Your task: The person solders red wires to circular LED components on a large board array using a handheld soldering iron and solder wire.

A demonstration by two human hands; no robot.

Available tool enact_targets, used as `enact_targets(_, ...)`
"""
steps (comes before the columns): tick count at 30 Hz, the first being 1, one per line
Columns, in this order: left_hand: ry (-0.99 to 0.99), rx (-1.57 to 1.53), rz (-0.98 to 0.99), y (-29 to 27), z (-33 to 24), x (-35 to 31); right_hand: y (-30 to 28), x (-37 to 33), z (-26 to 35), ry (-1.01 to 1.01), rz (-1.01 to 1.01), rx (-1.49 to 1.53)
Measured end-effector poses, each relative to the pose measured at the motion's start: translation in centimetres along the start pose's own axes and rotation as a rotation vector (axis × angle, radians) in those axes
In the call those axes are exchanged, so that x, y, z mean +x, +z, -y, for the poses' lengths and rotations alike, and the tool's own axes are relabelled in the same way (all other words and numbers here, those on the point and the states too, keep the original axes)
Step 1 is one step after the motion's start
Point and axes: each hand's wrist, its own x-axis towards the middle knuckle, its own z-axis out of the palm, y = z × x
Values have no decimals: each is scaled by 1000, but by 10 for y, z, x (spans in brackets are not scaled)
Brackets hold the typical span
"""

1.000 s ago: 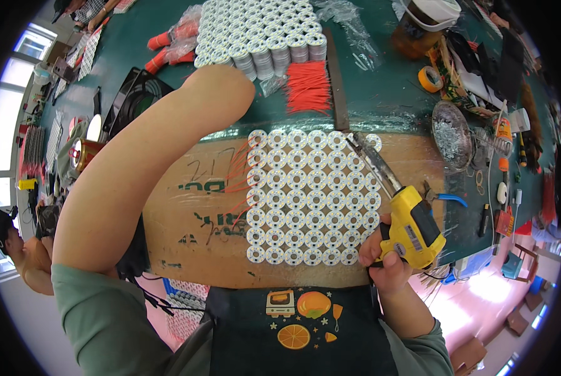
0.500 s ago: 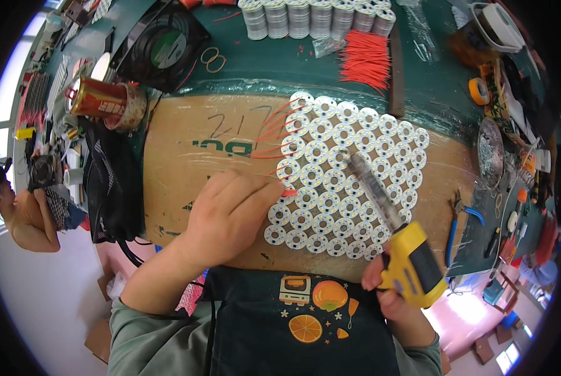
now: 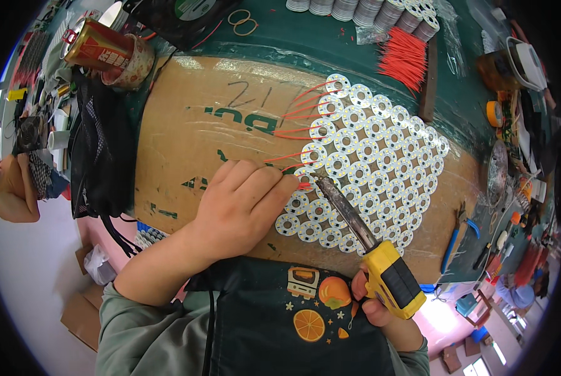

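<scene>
pinching red wire [image 3: 304, 186] at the disc grid's [image 3: 367, 158] left edge, the left hand [image 3: 246, 202] faced the slanting soldering iron [image 3: 364, 237] the right hand [image 3: 375, 311] gripped

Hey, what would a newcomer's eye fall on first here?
Probably the yellow and black gun-shaped tool in the grip of the right hand, lower right of centre. Next, the round white boards in rows on brown cardboard, with the left hand at their left edge.

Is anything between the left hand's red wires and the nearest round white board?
Nothing visible: thin red wire ends at the left hand overlap that round white board; the dark soldering tip sits alongside.
</scene>
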Motion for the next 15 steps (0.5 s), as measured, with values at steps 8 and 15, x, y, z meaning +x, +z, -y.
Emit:
enact_targets(8, 3, -6, 18, 0, 1, -2, -5, 0, 2, 43, 41, -109)
enact_targets(15, 8, 6, 2, 2, 2, -3, 0, 4, 4, 26, -9, -101)
